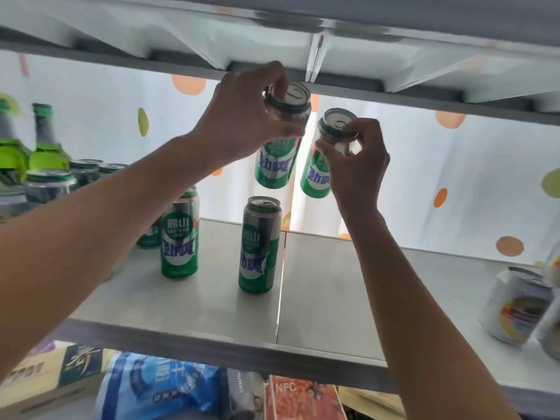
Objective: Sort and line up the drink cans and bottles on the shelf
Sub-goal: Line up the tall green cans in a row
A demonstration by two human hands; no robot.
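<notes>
My left hand (242, 116) grips the top of a green can (277, 165) and holds it in the air above the grey shelf (318, 298). Beside it, my right hand (357, 159) holds a second green can (315, 177) by its upper rim, also lifted and slightly tilted. Two more green cans stand upright on the shelf below: one (180, 237) at centre left and one (260, 244) near the shelf seam. Another green can (150, 234) stands behind them, partly hidden by my left forearm.
Green glass bottles (45, 140) and several dark-topped cans (50, 183) stand at the far left. White cans (515, 310) with a yellow and red label lean at the right edge. A shelf board (303, 34) hangs close overhead. Boxes and a blue bag (157, 386) lie on the level below.
</notes>
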